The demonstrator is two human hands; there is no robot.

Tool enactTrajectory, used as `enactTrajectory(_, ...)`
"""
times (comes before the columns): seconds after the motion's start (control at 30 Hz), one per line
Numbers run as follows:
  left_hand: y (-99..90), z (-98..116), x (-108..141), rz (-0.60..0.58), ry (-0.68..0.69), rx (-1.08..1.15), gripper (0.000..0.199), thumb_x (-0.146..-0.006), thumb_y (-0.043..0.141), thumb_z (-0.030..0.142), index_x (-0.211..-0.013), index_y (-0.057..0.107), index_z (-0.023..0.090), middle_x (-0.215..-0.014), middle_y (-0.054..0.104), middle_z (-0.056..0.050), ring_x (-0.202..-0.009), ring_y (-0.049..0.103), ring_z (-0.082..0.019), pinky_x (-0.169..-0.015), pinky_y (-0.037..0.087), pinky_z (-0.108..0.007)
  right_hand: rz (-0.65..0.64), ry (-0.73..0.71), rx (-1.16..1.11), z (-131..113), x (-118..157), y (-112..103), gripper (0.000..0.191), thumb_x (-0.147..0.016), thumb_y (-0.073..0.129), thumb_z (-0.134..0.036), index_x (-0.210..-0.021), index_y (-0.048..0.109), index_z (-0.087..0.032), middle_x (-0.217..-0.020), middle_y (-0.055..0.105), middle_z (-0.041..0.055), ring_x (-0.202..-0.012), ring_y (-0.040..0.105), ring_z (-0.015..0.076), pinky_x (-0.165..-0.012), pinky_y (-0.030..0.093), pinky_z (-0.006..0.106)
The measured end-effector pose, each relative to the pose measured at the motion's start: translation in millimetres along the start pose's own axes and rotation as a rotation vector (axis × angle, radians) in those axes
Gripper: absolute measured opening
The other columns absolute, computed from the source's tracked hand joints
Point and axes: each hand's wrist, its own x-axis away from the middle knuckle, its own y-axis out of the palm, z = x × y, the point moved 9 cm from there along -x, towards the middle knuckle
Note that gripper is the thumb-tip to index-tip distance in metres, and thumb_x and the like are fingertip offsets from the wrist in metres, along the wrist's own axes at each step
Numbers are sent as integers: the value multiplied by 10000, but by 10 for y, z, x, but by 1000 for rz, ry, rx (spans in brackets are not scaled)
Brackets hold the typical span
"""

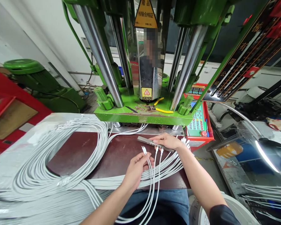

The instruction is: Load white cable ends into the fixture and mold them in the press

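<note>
Cables (144,150) are pinched, ends toward the press (140,118), in the nearly closed left hand (140,162); the right hand (167,141), fingers curled, grips a bar (145,141) nearer the press. Two ends (157,149) already sit at the bar (how firmly, I cannot tell), so that part looks done, while the pinched ones appear apart from it and seem left to place. On the table (75,147), a coil (28,168) lies left of the press, sending strands (128,130) to its lower edge.

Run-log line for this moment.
left hand: holding white cable ends; right hand: holding metal bar; white plugs: at bar's edge; yellow-handled pliers: on green plate
</note>
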Motion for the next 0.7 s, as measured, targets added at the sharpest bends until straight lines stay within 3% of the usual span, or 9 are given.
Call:
enactTrajectory(0.17,35,54,7,-41,1,-5,298,-686,701,351,-853,645,111,-547,552,13,-439,447,-79,-439,347,-215,-2,41,11,40,-4,8,439,-847,536,-443,-1184,631,-177,-960,705,49,-832,636,190,-802,469,315)
enactTrajectory(0.3,94,2,5,-97,-43,-39,269,-688,685,343,-818,655,110,-461,463,50,-373,333,-51,-395,240,-207,-22,10,38,-1,-19,45,421,-847,540,-438,-1169,639,-186,-1081,677,47,-947,622,215,-868,448,333)
enactTrajectory(0.4,90,-11,-9,-94,-55,-44,267,-669,691,333,-811,660,109,-466,460,52,-370,317,-46,-397,224,-208,-42,-12,60,-36,-19,66,406,-856,533,-424,-1170,637,-188,-1140,651,38,-1030,597,228,-915,425,340)
enactTrajectory(0.7,48,54,-43,-77,-22,-85,276,-701,673,336,-854,671,106,-484,466,49,-381,338,-62,-408,259,-229,-7,13,51,-39,-12,61,410,-854,534,-423,-1181,628,-195,-1155,642,33,-1043,600,235,-929,424,346)
